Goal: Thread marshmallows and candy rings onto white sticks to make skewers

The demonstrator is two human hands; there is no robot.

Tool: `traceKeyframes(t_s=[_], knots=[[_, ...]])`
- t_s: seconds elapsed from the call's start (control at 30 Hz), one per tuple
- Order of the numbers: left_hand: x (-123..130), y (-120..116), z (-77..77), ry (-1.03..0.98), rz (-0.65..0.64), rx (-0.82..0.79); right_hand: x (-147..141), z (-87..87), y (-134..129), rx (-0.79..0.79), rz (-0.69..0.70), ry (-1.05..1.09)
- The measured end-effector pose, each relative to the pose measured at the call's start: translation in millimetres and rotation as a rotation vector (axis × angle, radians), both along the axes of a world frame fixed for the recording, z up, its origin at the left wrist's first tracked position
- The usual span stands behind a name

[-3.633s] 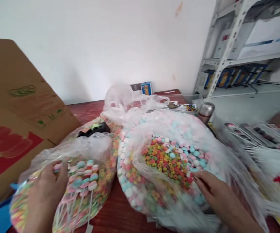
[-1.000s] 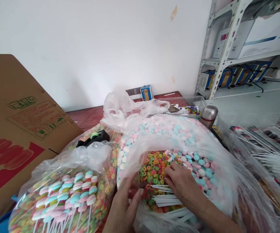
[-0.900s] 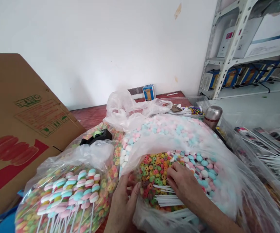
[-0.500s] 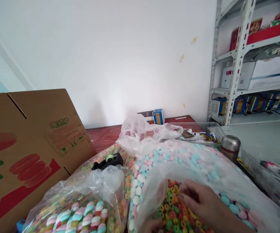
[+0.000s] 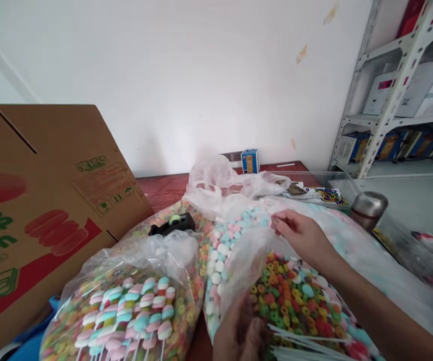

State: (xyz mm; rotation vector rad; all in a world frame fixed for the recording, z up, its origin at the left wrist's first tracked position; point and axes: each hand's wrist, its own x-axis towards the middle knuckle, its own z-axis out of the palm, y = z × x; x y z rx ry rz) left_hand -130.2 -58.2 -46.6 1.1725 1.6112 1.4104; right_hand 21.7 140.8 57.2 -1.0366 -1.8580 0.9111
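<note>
**Item 1, 6 o'clock, nearest my feed:** the left hand (image 5: pixel 237 333), low at the mouth of a large clear plastic bag (image 5: pixel 397 271). Its fingers (image 5: pixel 252 326) are curled and bunched; I cannot tell whether they pinch the film or only touch it.

**Item 2, 3 o'clock:** a bundle of white sticks (image 5: pixel 302 346), lying across the bag's contents, with neither hand on it.

**Item 3, 2 o'clock:** multicoloured candy rings (image 5: pixel 291 296), heaped in the bag's opening.

**Item 4, 1 o'clock:** the right hand (image 5: pixel 301 233), its fingers (image 5: pixel 282 220) extended and loosely together, tips resting on the film above pastel round candies (image 5: pixel 231 235), with no grip visible.

**Latest change:** the right hand has lifted off the sticks to this higher spot, leaving the bundle free.

**Item 5, 10 o'clock:** a second clear bag (image 5: pixel 164 245), holding swirled lollipops (image 5: pixel 137 316) on more rings.

**Item 6, 11 o'clock:** a black tape dispenser (image 5: pixel 171 224) on a further candy-filled bag.

**Further out:** a cardboard box (image 5: pixel 51 165) at 10 o'clock, a steel flask (image 5: pixel 369 210) at 2 o'clock, a small blue box (image 5: pixel 250 161) at 12 o'clock against the wall, and a metal shelf unit (image 5: pixel 400 85) at 1 o'clock.
</note>
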Motion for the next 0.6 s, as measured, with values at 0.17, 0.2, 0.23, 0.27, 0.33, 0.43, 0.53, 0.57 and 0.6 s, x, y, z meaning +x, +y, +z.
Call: traceKeyframes(t_s=[0.17, 0.2, 0.23, 0.27, 0.33, 0.43, 0.53, 0.57, 0.6], knots=[[2.8, 16.5, 31.8, -0.482, 0.175, 0.056, 62.2, -60.9, -94.2, 0.107, 0.093, -0.289], [1.1, 22.0, 39.1, -0.519, 0.189, 0.072, 68.7, -77.3, -107.0, 0.180, 0.094, -0.356], [-0.8, 26.8, 45.6, -0.555, 0.199, 0.076, 73.7, -93.3, -117.1, 0.260, 0.125, -0.416], [-2.5, 30.8, 51.2, -0.592, 0.210, 0.071, 77.3, -107.8, -124.7, 0.308, 0.107, -0.467], [-4.6, 36.1, 59.0, -0.663, 0.227, 0.063, 81.4, -129.8, -133.8, 0.393, 0.081, -0.543], [-3.4, 39.0, 64.8, -0.727, 0.230, 0.071, 82.5, -144.2, -138.5, 0.421, 0.051, -0.565], [0.2, 40.7, 66.5, -0.718, 0.215, 0.097, 81.2, -142.6, -139.5, 0.396, 0.044, -0.521], [0.7, 41.9, 66.0, -0.677, 0.201, 0.104, 80.4, -139.3, -139.1, 0.391, 0.047, -0.505], [0.5, 43.6, 64.7, -0.599, 0.181, 0.107, 79.3, -134.7, -138.0, 0.385, 0.048, -0.490]])
